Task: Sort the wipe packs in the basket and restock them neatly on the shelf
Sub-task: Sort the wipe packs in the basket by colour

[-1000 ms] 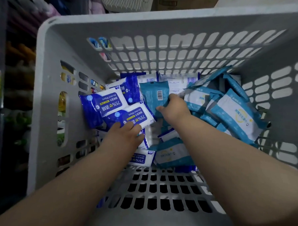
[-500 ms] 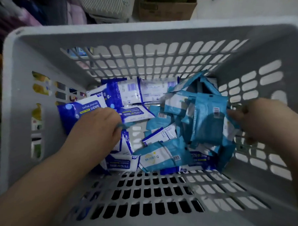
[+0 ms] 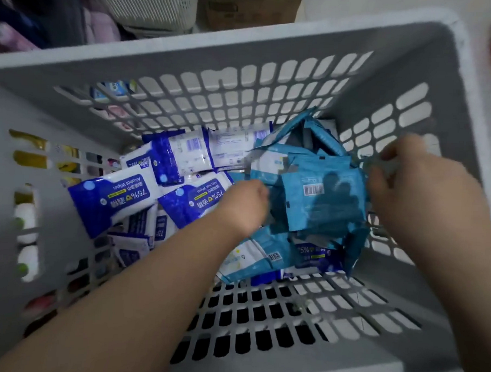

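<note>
Head view suggests sorting is midway: dark-blue packs (image 3: 111, 199) left, teal packs (image 3: 259, 256) right in the basket (image 3: 245, 45), right hand (image 3: 413, 190) pinching one teal pack (image 3: 330, 206), left hand (image 3: 246, 204) with fingers hidden; restocking remains.

Small shop or stockroom aisle, I'd say.
My grey basket (image 3: 273, 46) holds many same-brand dark-blue wipe packs (image 3: 111, 197) and teal packs (image 3: 322, 200), barcodes showing. Packaged goods (image 3: 29, 154) show through its left slots. A cardboard box (image 3: 252, 9), a ribbed bin (image 3: 151, 7) and piled cloth (image 3: 99, 24) sit beyond it.
</note>
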Available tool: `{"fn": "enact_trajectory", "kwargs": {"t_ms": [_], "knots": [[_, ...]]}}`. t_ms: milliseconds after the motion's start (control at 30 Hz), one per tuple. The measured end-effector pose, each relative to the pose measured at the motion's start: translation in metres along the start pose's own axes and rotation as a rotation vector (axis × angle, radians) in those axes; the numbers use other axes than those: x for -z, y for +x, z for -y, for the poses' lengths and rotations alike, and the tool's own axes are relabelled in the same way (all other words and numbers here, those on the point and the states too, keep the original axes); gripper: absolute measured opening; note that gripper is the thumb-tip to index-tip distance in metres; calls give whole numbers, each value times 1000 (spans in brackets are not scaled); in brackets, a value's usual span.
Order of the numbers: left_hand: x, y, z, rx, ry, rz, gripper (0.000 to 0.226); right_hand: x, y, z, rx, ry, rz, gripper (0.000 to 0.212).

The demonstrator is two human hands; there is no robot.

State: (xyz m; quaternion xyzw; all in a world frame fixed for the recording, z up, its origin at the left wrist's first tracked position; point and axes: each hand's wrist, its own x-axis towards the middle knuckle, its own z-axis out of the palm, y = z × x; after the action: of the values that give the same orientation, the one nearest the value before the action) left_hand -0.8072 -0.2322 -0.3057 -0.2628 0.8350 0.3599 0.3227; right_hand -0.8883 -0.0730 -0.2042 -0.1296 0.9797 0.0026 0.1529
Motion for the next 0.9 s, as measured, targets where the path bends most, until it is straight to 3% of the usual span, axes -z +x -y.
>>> {"fn": "enact_trajectory", "kwargs": {"t_ms": [67,167,267,400,533,633,800,900], "knots": [[-2,16,27,63,156,-32,24,-6,-3,2,133,2,88,25],[-9,24,47,49,213,143,20,-30,-10,12,425,49,247,34],[-21,26,48,-40,192,172,49,-55,-15,17,668,-30,345,47],[-31,28,47,-123,199,76,46,-64,-15,17,684,-226,406,43],[-33,24,51,-181,120,43,42,-59,-12,20,629,-269,384,39],[-36,18,52,-256,116,21,26,-57,-12,22,630,-313,396,41],[-24,-3,46,-263,-8,57,25,-58,-12,25,639,-365,404,43],[9,-27,51,-246,-49,-29,21,-58,-10,27,645,-364,398,38]]}}
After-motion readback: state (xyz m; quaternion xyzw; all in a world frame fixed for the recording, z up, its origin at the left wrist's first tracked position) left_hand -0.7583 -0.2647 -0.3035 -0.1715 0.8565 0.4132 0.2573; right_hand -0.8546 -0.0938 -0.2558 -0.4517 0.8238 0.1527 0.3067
